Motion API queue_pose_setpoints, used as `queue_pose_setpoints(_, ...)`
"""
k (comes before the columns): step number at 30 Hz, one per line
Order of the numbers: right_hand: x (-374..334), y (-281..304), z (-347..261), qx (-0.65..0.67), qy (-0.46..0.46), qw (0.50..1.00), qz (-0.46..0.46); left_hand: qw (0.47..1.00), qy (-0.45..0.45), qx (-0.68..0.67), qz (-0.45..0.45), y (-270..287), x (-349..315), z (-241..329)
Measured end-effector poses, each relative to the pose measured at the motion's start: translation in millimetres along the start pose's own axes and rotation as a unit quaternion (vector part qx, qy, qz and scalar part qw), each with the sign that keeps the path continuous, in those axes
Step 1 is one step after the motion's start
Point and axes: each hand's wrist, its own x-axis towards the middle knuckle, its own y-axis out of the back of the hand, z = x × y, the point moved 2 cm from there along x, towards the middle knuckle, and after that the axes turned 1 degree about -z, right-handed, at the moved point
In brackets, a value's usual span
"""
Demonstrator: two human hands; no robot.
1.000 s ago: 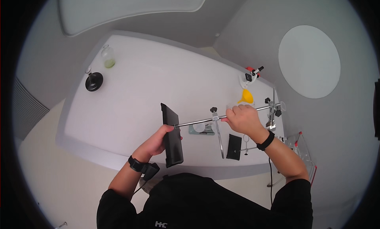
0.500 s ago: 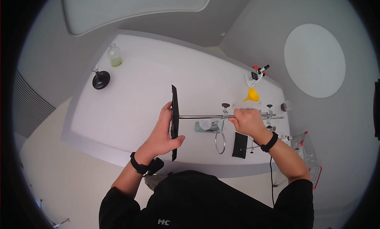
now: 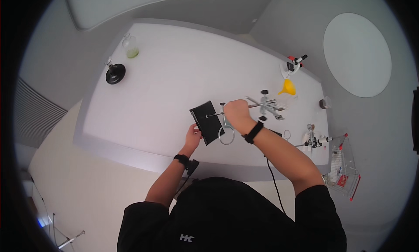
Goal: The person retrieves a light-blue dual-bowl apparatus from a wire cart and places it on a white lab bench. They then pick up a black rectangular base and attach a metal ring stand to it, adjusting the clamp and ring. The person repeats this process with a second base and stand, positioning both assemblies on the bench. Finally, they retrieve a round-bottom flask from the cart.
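A retort stand has a black rectangular base (image 3: 207, 124), a metal rod, an iron ring (image 3: 226, 135) and a metal clamp (image 3: 271, 107) at its far end. My right hand (image 3: 238, 115) is closed round the rod, between base and clamp. At the base's left edge, my left hand (image 3: 193, 137) holds on with its fingers, some of them hidden behind the plate. The stand leans, with its rod pointing right and up toward me. Beneath my right forearm, a second black base (image 3: 276, 133) shows in part.
A yellow funnel (image 3: 287, 87) and a white microscope (image 3: 291, 67) are at the far right. Another clamp stand (image 3: 311, 141) is near the right edge, beside a wire basket (image 3: 345, 169). Far left are a glass bottle with green contents (image 3: 131, 48) and a black-bottomed flask (image 3: 115, 73).
The base has turned from edge-on to showing its face and moved right and lower toward the table. My right hand moved left with the rod; my left hand slid to the base's lower left edge.
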Motion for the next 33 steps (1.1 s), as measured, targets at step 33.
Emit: queue_pose_setpoints(33,-93.7,160.5,0.1,0.485,0.260,0.826,-0.120,0.732,-0.259,0.629,0.043,-6.9,-39.2,-38.5)
